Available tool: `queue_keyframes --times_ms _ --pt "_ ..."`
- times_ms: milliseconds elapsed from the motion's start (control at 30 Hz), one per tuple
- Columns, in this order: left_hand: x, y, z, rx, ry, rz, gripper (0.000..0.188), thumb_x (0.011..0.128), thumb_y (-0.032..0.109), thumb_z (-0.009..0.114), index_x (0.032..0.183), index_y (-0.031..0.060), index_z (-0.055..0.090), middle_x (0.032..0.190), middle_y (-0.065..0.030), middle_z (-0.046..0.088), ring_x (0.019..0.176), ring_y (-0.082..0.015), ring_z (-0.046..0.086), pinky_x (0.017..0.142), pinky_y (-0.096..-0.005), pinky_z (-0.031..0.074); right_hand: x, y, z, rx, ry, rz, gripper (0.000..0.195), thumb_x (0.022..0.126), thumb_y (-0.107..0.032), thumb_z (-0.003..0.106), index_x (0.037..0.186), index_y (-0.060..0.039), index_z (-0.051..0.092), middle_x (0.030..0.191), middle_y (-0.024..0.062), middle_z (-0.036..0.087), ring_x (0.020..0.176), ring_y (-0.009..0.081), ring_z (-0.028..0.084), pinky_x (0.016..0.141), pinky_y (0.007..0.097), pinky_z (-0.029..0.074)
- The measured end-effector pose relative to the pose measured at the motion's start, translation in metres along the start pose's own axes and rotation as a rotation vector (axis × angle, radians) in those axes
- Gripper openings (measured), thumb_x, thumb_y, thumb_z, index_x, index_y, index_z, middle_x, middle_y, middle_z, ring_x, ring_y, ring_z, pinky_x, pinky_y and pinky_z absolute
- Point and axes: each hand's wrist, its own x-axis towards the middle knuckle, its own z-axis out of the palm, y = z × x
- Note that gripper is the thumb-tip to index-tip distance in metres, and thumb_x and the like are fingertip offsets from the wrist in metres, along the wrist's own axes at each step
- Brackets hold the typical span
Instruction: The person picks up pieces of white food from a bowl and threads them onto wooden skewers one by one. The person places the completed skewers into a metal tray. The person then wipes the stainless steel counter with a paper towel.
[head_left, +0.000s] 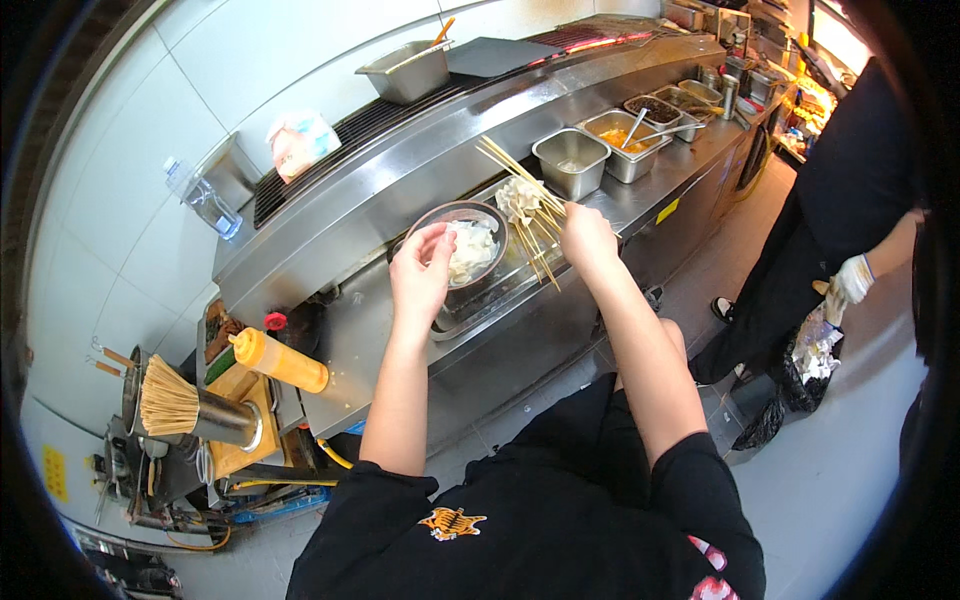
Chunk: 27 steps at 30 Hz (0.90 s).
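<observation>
A clear bowl (504, 238) with a dark-rimmed edge holds pale, thin, folded pieces of food (472, 255). My left hand (421, 270) is over the bowl's left side, thumb and fingertips close together; whether something is pinched between them is hard to see. To the right, my right hand (590, 234) is closed around bamboo skewers (517, 166), its fingers mostly hidden from above. Pale folded food (517, 199) is bunched on or against those skewers. More skewers (541, 259) lie below it across a metal tray (480, 319).
Behind runs a grill with a steel pan (407, 73). Steel containers (571, 161) of sauces line the right counter. A yellow squeeze bottle (279, 361) and a skewer holder (225, 416) are at left. Another person's gloved hand (853, 279) is at right, above a black-bagged bin (806, 375).
</observation>
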Motion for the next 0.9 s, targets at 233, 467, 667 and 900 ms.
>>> queue_keyframes --times_ms 233,467,667,900 --pt "-0.052 0.003 -0.062 0.322 0.011 0.161 0.027 0.088 0.018 0.068 0.110 0.0010 0.069 0.097 -0.0139 0.074 0.085 -0.0208 0.072 0.078 -0.0313 0.055 -0.122 -0.016 -0.036 0.080 0.292 0.054 0.021 0.091 -0.014 0.051 0.105 -0.0078 0.064 0.098 0.0190 0.067 0.096 0.0370 0.065 0.080 0.0483 0.052" --pt "-0.034 -0.007 -0.083 0.650 -0.274 0.259 0.032 0.081 0.019 0.070 0.110 0.0041 0.070 0.105 -0.0169 0.071 0.096 -0.0295 0.070 0.085 -0.0392 0.054 -0.259 0.039 -0.019 0.941 0.133 0.081 0.022 0.101 -0.019 0.048 0.098 -0.0027 0.062 0.066 0.0018 0.053 0.052 0.0150 0.050 0.048 0.0280 0.039" --pt "-0.005 -0.012 -0.046 1.048 -0.684 0.144 0.067 0.066 0.028 0.081 0.129 0.0138 0.062 0.125 -0.0150 0.065 0.114 -0.0299 0.062 0.098 -0.0394 0.048 -0.345 0.064 0.002 1.696 -0.149 0.289 0.025 0.106 -0.031 0.043 0.103 -0.0075 0.052 0.063 -0.0041 0.031 0.048 0.0063 0.027 0.041 0.0211 0.021" --pt "0.019 -0.037 0.021 1.164 -0.673 0.105 0.045 0.066 0.017 0.074 0.110 0.0164 0.072 0.110 -0.0131 0.070 0.106 -0.0290 0.066 0.091 -0.0388 0.052 -0.349 0.122 0.015 1.497 -0.157 0.369 0.026 0.107 -0.030 0.041 0.110 -0.0082 0.054 0.066 -0.0057 0.031 0.050 0.0054 0.027 0.043 0.0209 0.022"
